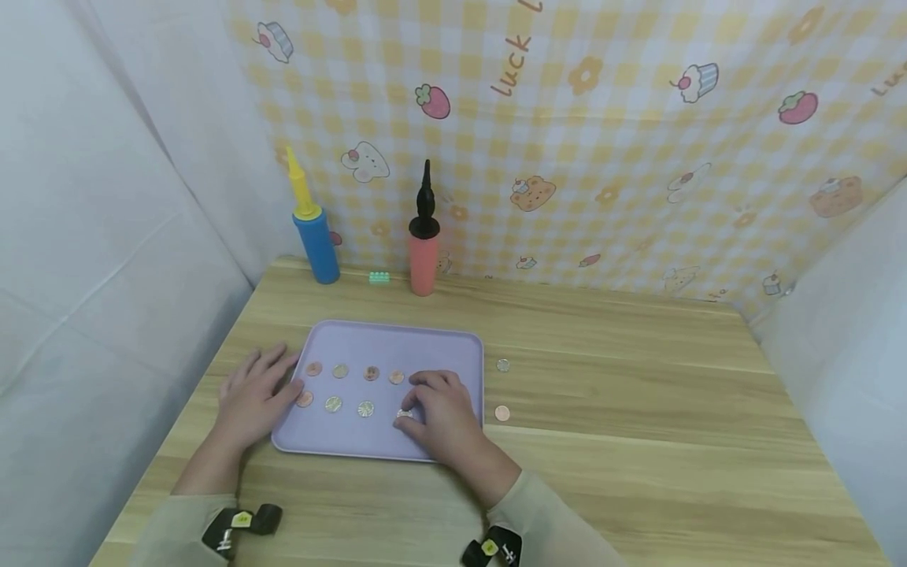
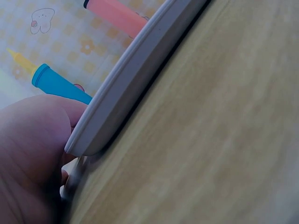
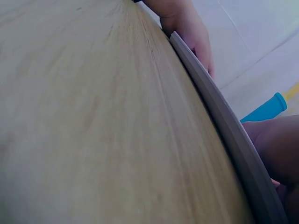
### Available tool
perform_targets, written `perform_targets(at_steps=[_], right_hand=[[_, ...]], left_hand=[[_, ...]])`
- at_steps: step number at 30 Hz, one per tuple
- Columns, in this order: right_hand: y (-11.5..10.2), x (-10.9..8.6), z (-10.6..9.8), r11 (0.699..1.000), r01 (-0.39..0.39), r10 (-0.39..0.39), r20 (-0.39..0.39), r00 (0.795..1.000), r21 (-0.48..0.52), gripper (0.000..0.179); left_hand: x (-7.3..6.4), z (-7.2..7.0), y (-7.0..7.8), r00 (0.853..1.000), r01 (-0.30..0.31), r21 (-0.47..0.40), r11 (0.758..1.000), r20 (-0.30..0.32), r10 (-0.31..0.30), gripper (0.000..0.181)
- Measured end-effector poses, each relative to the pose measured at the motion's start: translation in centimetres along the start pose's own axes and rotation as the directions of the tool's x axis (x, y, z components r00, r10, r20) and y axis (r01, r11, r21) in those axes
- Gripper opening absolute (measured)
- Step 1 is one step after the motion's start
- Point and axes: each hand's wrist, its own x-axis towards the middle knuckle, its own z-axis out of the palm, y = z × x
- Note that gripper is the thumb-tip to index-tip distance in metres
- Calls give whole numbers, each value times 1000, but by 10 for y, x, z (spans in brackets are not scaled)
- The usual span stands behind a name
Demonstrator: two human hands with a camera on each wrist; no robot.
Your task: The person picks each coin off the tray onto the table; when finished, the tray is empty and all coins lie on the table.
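Note:
A lilac tray (image 1: 397,342) lies on the wooden table, bearing coins in two rows. The upper row includes a copper-coloured coin (image 1: 314,368) and a paler one (image 1: 340,370); the lower row has a gold-toned coin (image 1: 365,409). My right hand (image 1: 446,417) reaches over the tray's right part, thumb and forefinger pinching a pale coin (image 1: 405,413) at the lower row's right end. At the tray's left edge rests my left hand (image 1: 251,398), fingers extended and thumb at the rim. In the left wrist view, this hand (image 2: 35,144) sits against the tray's side (image 2: 126,84).
Right of the tray, a silver coin (image 1: 503,365) and a copper-coloured coin (image 1: 502,413) lie on the table (image 1: 638,394). Along the back stand a blue hand pump (image 1: 317,246) with yellow nozzle, a small green toy brick (image 1: 379,277) and a pink pump (image 1: 423,264) with black nozzle.

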Motion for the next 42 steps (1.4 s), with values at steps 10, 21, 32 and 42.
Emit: perform_targets(at_steps=[10,21,32,42], right_hand=[[3,1,3,998,58,-58,-11,998,20,20],[10,1,3,927,370,-356,-172,918,54,14],[9,-1,3,903,109,-56,-138,989,416,34],[13,1,3,882,131,-26,-230,973,453,41]], left_hand=[[1,1,-1,1000,1,13,1000,3,-1,58],[1,1,0,1000,-2,9,1000,7,2,58],[1,1,0,1000,-5,7,1000,-1,5,57],[1,0,-1,1000,-5,7,1000,6,5,57]])
